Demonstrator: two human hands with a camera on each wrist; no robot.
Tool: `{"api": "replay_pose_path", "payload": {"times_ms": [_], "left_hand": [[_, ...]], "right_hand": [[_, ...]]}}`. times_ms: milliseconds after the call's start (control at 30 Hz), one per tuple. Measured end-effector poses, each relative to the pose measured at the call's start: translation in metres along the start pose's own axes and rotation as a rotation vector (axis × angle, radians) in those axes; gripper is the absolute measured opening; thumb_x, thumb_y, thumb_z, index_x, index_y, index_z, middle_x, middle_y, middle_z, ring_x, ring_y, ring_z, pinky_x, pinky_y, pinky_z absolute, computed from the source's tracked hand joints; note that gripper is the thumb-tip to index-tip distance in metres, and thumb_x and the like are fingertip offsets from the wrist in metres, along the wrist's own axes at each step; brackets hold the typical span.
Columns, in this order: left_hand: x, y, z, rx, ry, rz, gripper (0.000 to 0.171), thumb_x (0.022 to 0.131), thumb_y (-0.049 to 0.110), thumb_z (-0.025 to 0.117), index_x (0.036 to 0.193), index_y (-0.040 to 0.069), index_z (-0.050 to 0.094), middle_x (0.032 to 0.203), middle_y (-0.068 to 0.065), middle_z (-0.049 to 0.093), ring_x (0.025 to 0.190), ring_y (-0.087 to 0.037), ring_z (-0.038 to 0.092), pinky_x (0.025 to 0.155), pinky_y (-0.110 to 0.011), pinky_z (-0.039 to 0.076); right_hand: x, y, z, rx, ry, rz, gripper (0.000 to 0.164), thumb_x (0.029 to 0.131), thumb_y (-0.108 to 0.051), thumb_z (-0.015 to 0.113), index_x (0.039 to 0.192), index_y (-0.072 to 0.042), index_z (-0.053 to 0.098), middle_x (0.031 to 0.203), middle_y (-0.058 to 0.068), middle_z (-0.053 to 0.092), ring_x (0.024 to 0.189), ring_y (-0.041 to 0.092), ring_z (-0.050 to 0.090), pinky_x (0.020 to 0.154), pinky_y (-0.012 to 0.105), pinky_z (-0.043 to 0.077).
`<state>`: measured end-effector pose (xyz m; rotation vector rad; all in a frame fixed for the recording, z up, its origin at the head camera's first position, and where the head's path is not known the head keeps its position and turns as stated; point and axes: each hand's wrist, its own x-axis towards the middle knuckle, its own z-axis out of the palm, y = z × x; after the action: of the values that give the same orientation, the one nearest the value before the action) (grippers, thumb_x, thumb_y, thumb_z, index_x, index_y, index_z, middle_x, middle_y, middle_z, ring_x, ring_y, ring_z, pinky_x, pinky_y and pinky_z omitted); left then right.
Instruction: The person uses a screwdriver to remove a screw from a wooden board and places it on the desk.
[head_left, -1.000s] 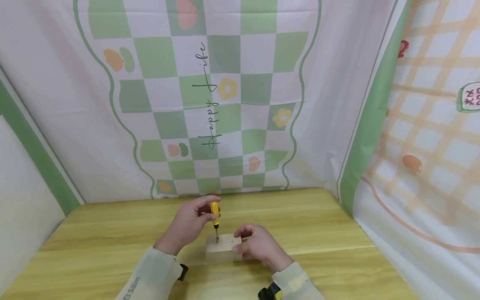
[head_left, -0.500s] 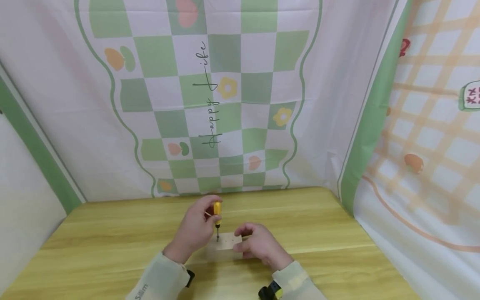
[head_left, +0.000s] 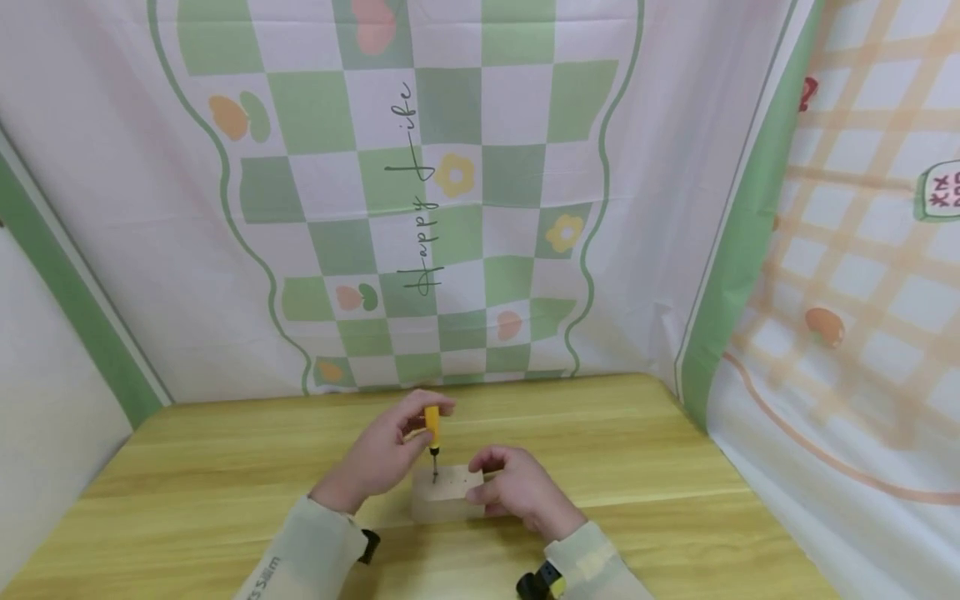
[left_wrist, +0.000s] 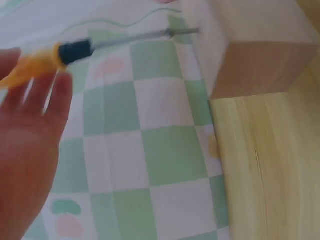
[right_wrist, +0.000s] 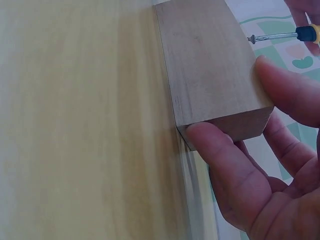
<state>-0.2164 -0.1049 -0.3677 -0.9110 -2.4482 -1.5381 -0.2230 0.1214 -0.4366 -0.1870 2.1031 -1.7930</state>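
Note:
A pale wooden block [head_left: 448, 505] lies on the table, with small dark holes in its top face. My left hand [head_left: 378, 454] holds a yellow screwdriver [head_left: 432, 427] upright, fingers and thumb around its handle. Its thin shaft reaches down to a screw [left_wrist: 185, 31] that stands out of the block's top near the left end. In the right wrist view the screw's head [right_wrist: 251, 39] meets the screwdriver's tip. My right hand [head_left: 521, 490] grips the block's right end, with the thumb [right_wrist: 220, 150] on one side and a fingertip at the edge of the top.
The wood-grain table [head_left: 630, 467] stretches out around the block. Behind it hangs a green-and-white checked cloth [head_left: 450, 250], and an orange-checked curtain [head_left: 862, 292] drapes on the right. Dark wrist straps [head_left: 369, 546] show at both sleeves.
My left hand has shifted right and then back left around the screwdriver, its fingers now reaching further past the handle's top. The right hand and the block stay about where they were.

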Motion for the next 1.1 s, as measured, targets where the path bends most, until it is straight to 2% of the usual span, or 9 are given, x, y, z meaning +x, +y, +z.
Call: {"api": "replay_pose_path", "payload": {"times_ms": [100, 233, 633, 867, 1000, 1100], "left_hand": [[0.0, -0.003, -0.008, -0.07, -0.046, -0.064, 0.05, 0.098, -0.011, 0.053, 0.13, 0.026, 0.06, 0.116, -0.002, 0.064, 0.098, -0.022, 0.062, 0.078, -0.036, 0.054], [0.002, -0.007, -0.012, -0.058, -0.053, -0.079, 0.047, 0.098, -0.009, 0.053, 0.129, 0.027, 0.06, 0.106, 0.0, 0.065, 0.088, -0.022, 0.063, 0.069, -0.033, 0.053], [0.005, -0.009, -0.013, -0.057, -0.014, -0.064, 0.047, 0.096, -0.008, 0.059, 0.131, 0.023, 0.064, 0.102, 0.001, 0.068, 0.093, -0.017, 0.068, 0.078, -0.033, 0.057], [0.005, -0.005, -0.009, -0.027, 0.04, -0.09, 0.042, 0.092, -0.004, 0.067, 0.127, 0.018, 0.068, 0.096, -0.001, 0.069, 0.087, -0.02, 0.067, 0.071, -0.03, 0.056], [0.005, -0.002, -0.006, 0.011, 0.096, -0.08, 0.042, 0.087, -0.003, 0.072, 0.124, 0.017, 0.07, 0.088, 0.0, 0.066, 0.081, -0.022, 0.065, 0.066, -0.032, 0.057], [0.005, -0.001, -0.002, 0.03, 0.126, -0.063, 0.044, 0.086, -0.006, 0.072, 0.124, 0.016, 0.068, 0.09, 0.002, 0.065, 0.081, -0.019, 0.065, 0.068, -0.033, 0.058]], "right_hand": [[0.0, 0.001, 0.001, -0.01, 0.008, -0.005, 0.033, 0.079, 0.005, 0.079, 0.109, -0.001, 0.065, 0.114, 0.014, 0.059, 0.083, 0.027, 0.064, 0.069, 0.044, 0.058], [0.001, 0.001, 0.001, -0.023, 0.021, -0.008, 0.034, 0.079, 0.005, 0.079, 0.109, -0.002, 0.065, 0.114, 0.013, 0.059, 0.083, 0.026, 0.064, 0.067, 0.044, 0.058], [0.002, 0.001, 0.002, -0.034, 0.025, -0.015, 0.035, 0.079, 0.005, 0.08, 0.11, -0.001, 0.065, 0.114, 0.013, 0.059, 0.082, 0.026, 0.064, 0.067, 0.043, 0.058], [0.001, 0.001, 0.002, -0.037, 0.023, -0.024, 0.034, 0.079, 0.004, 0.08, 0.109, -0.001, 0.065, 0.113, 0.013, 0.059, 0.081, 0.026, 0.064, 0.066, 0.043, 0.058], [0.0, 0.002, 0.002, -0.036, 0.021, -0.027, 0.034, 0.078, 0.003, 0.08, 0.109, -0.001, 0.065, 0.112, 0.014, 0.059, 0.081, 0.027, 0.064, 0.066, 0.043, 0.059], [0.0, 0.002, 0.002, -0.036, 0.022, -0.03, 0.034, 0.078, 0.003, 0.08, 0.109, -0.001, 0.065, 0.113, 0.014, 0.059, 0.082, 0.026, 0.064, 0.067, 0.043, 0.059]]}}
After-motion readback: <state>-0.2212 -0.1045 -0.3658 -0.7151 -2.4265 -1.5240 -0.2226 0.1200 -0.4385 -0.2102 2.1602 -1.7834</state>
